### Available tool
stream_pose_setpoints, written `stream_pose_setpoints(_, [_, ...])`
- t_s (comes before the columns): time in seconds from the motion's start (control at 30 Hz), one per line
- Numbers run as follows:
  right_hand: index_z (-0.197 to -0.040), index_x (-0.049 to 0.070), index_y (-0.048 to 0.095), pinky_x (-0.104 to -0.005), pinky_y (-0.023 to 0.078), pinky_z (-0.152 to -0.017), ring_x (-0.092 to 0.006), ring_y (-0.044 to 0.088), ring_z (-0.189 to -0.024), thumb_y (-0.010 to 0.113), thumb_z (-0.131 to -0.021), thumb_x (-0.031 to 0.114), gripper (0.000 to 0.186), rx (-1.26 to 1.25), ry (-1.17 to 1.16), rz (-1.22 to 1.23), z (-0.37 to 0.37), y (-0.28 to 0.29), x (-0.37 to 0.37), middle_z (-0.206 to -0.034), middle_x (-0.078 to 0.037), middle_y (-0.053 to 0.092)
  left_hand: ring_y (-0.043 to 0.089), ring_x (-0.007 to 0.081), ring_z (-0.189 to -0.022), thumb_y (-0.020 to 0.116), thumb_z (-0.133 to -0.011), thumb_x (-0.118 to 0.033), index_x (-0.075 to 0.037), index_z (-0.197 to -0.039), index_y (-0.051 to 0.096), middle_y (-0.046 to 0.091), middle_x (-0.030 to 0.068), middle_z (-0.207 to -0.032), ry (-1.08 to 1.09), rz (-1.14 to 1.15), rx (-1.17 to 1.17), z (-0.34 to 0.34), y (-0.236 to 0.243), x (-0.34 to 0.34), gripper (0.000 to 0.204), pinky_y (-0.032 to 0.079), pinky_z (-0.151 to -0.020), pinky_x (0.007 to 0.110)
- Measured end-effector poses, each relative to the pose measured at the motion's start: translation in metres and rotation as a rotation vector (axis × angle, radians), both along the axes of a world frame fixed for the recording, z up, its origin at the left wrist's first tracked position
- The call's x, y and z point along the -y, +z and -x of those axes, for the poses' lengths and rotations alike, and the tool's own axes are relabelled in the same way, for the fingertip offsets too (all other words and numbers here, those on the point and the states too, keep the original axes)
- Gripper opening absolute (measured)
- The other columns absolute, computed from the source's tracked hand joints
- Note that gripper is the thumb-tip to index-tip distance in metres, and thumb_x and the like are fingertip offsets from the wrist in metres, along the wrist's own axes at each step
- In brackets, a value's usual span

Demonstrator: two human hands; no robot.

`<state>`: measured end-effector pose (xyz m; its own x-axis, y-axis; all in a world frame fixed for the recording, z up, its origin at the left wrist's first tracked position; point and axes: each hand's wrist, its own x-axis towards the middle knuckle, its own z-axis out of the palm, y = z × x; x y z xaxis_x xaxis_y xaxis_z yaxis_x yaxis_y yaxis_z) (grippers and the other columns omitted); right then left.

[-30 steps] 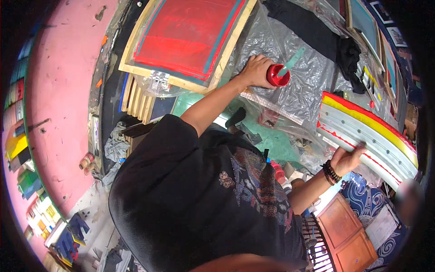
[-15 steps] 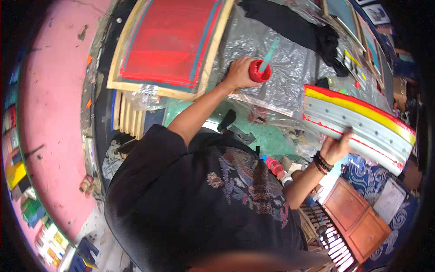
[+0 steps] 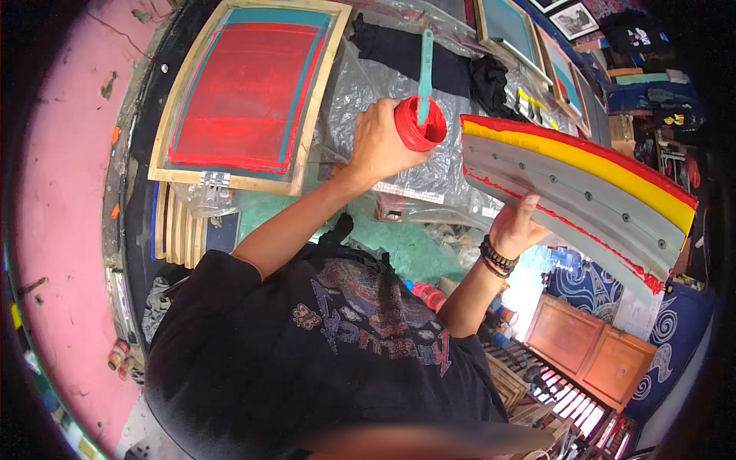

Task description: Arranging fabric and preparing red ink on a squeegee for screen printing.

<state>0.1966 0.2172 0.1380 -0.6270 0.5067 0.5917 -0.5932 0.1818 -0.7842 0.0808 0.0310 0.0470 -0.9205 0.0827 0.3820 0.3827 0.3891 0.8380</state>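
Observation:
My left hand (image 3: 377, 146) is closed around a red ink jar (image 3: 418, 139), its open mouth smeared with red ink. A teal spatula (image 3: 426, 67) stands in the jar, handle pointing up and away. To the right, my right hand (image 3: 516, 227) grips a wide screen-printing squeegee (image 3: 571, 192) by its grey metal holder, thumb on the near side. Its far edge carries a yellow blade tipped with red ink, and a red streak runs along the near side. The squeegee's left end is close to the jar but apart from it.
At left lies a wood-framed printing screen (image 3: 245, 100) with a red-inked middle and teal borders. A black cloth (image 3: 418, 61) lies on the plastic-covered table beyond the jar. More framed screens (image 3: 510, 31) stand at the far right. An orange-brown cabinet (image 3: 583, 349) is at lower right.
The view has shifted, with the screen now further left. The squeegee has come closer to the jar and tilted, showing more of its grey face. Both hands keep their holds.

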Motion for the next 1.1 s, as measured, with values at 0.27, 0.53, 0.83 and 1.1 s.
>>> stream_pose_setpoints(0.27, [-0.149, 0.000, 0.027, -0.0477, 0.036, -0.112, -0.0297, 0.048, -0.128, 0.077, -0.087, 0.011, 0.081, -0.016, -0.065, -0.127, 0.004, 0.010, 0.032, -0.145, -0.019, 0.043, 0.060, 0.0390, -0.106, 0.094, -0.053, -0.039, 0.001, -0.121, 0.049, 0.062, 0.0211, -0.110, 0.029, 0.032, -0.039, -0.001, 0.035, 0.019, 0.090, 0.044, -0.094, 0.048])
stream_pose_setpoints(0.53, [-0.149, 0.002, 0.028, -0.0484, 0.037, -0.111, -0.0294, 0.046, -0.130, 0.077, -0.086, 0.012, 0.081, 0.037, -0.076, -0.219, 0.006, 0.009, 0.047, -0.147, -0.017, 0.041, 0.061, 0.0390, -0.103, 0.093, -0.055, -0.041, 0.002, -0.115, 0.053, 0.063, 0.0225, -0.106, 0.059, 0.015, -0.071, -0.002, 0.043, 0.032, 0.084, 0.045, -0.092, 0.048])
stream_pose_setpoints(0.83, [-0.148, -0.002, 0.028, -0.0477, 0.037, -0.112, -0.0306, 0.048, -0.129, 0.076, -0.086, 0.006, 0.079, 0.125, -0.087, -0.275, 0.001, 0.006, 0.060, -0.146, -0.021, 0.043, 0.064, 0.0384, -0.098, 0.093, -0.055, -0.040, 0.003, -0.113, 0.054, 0.064, 0.0217, -0.103, 0.068, -0.005, -0.121, -0.001, 0.048, 0.034, 0.082, 0.049, -0.087, 0.047])
stream_pose_setpoints(1.1, [-0.139, -0.007, 0.040, -0.0441, 0.044, -0.105, -0.0287, 0.055, -0.120, 0.074, -0.085, -0.002, 0.064, 0.212, -0.086, -0.518, 0.008, -0.012, 0.063, -0.137, -0.022, 0.052, 0.065, 0.0387, -0.095, 0.093, -0.054, -0.034, 0.004, -0.111, 0.053, 0.065, 0.0211, -0.101, 0.061, -0.107, -0.157, -0.004, 0.061, 0.037, 0.079, 0.051, -0.085, 0.046])
